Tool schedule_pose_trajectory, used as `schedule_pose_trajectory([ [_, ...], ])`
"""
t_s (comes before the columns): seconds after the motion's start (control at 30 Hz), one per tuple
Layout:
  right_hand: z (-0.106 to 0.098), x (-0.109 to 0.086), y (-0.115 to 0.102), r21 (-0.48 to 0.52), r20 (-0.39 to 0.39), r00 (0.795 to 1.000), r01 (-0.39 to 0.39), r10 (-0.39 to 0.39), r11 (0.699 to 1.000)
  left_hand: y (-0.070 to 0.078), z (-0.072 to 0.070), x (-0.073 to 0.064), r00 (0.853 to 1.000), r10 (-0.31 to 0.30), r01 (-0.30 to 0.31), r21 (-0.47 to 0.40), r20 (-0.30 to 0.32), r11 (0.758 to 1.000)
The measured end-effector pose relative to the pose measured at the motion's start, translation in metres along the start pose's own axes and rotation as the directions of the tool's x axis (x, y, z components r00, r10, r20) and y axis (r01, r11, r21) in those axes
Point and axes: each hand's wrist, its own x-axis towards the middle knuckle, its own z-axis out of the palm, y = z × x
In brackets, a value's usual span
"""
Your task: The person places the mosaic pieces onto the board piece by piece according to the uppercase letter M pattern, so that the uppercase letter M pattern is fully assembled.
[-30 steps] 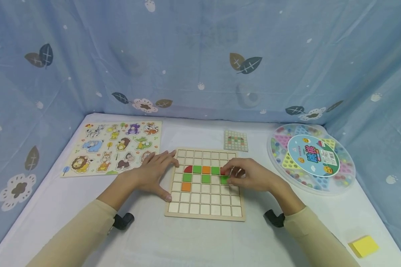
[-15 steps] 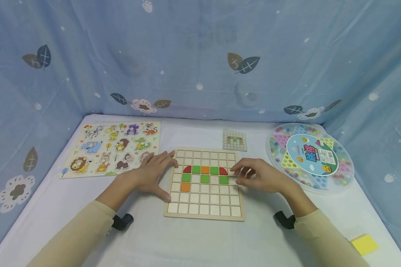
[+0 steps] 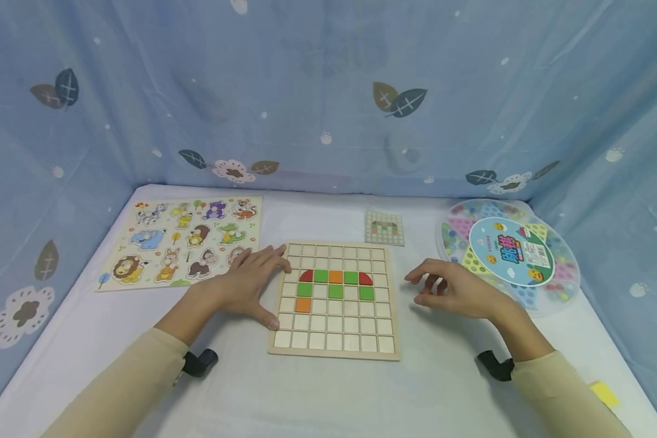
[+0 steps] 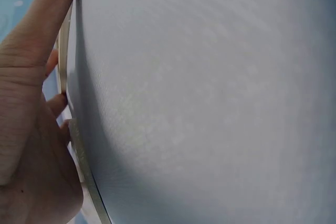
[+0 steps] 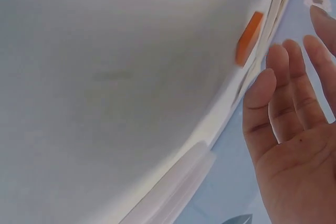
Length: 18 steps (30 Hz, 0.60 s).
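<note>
A square wooden grid board (image 3: 336, 354) lies flat on the white table in the head view. Red quarter-rounds, green squares and orange squares sit in its upper and middle cells. My left hand (image 3: 246, 286) rests along the board's left edge, fingers spread, thumb near the lower corner. To the right of the board, apart from it, my right hand (image 3: 451, 289) hovers with loosely bent fingers and nothing between them. The right wrist view shows an orange block (image 5: 249, 40) on the table past the fingertips; I cannot make it out in the head view.
Behind the board lies a small pattern card (image 3: 384, 229). An animal puzzle board (image 3: 183, 242) is at the back left, and a round marble game case (image 3: 508, 258) at the back right. A yellow block (image 3: 604, 394) is partly covered by my right sleeve.
My right hand has let go of the red quarter-round at the board's right and moved off rightward, past the board's edge. The left hand has stayed in place.
</note>
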Motion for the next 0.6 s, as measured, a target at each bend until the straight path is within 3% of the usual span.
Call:
schedule_pose_trajectory([
  [0.37,-0.006,-0.013,0.012,-0.062,0.034,0.992,-0.117,0.119,0.991,0.001,0.0,0.0,1.0,-0.007,0.007,0.002,0.004,1.0],
  [0.6,-0.008,-0.015,0.013,-0.092,0.053,0.99,-0.125,0.13,0.988,0.002,-0.001,0.0,1.0,-0.001,0.001,-0.002,0.005,1.0],
])
